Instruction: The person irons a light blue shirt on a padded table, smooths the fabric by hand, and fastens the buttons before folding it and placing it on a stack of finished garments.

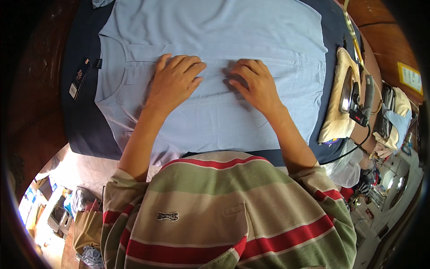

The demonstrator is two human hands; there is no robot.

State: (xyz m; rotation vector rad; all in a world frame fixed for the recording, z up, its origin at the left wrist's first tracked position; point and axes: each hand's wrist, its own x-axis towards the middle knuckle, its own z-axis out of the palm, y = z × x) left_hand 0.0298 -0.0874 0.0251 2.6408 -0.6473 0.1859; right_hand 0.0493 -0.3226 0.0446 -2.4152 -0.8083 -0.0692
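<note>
A light blue shirt (210, 112) lies spread out on a dark blue cloth (83, 121), its neckline toward the left and its hem toward the right. Along its middle runs a front placket, beside which both hands are. My left hand (177, 80) is over the placket's neck end, fingers bent and apart, with nothing seen in it. My right hand (255, 80) is farther right over the same strip, fingers curled loosely with a gap to the thumb. Whether the fingertips press on the fabric cannot be made out. A dark hang tag (79, 78) lies beside the collar.
At the right, a clothes iron (351, 96) rests on a folded cream cloth (333, 119), its black cord (354, 148) curving toward me. A pale hose or cable (354, 36) runs down the far right. Folded clothes (394, 116) and a clear plastic bag (345, 168) are beyond the table.
</note>
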